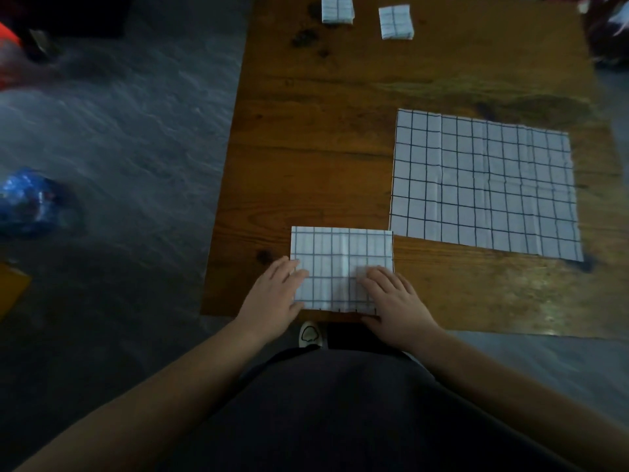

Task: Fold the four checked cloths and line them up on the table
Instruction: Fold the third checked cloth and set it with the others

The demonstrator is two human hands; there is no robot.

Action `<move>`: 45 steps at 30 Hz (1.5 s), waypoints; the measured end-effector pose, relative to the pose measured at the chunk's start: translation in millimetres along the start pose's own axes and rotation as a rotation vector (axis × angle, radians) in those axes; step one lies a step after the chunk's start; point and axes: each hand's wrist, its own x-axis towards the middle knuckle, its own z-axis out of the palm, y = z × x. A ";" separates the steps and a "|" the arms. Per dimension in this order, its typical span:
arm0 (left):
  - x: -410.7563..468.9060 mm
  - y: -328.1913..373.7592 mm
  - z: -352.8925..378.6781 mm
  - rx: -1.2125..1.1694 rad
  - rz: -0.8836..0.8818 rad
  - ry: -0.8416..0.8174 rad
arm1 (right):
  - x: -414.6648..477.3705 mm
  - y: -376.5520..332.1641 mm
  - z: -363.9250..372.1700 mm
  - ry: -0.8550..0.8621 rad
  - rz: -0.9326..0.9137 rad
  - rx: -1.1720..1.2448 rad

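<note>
A partly folded white checked cloth [340, 257] lies at the near edge of the wooden table [316, 165]. My left hand [275, 294] rests flat on its left side and my right hand [391, 298] presses flat on its lower right part, fingers spread. To the right, a second checked cloth [483, 185] lies fully spread out. At the table's far edge sit two small folded checked cloths, one on the left [337, 8] and one to its right [396, 22], a little apart.
Dark stains [306, 35] mark the table near the folded cloths. The table's left edge drops to a grey floor, where a blue bag [27, 199] and an orange object [8, 46] lie. My shoe [309, 333] shows below the near edge.
</note>
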 end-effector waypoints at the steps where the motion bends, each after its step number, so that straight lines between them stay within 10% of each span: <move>1: -4.3 -2.1 4.7 0.019 0.055 -0.039 | -4.1 -0.3 3.9 0.012 -0.001 0.005; 31: -24.2 -36.2 21.1 -0.062 0.261 0.024 | -43.7 9.3 30.7 0.191 0.075 0.015; 45: 86.2 45.0 -5.8 0.163 -0.020 -0.130 | 79.9 -44.0 -20.2 0.056 0.179 0.027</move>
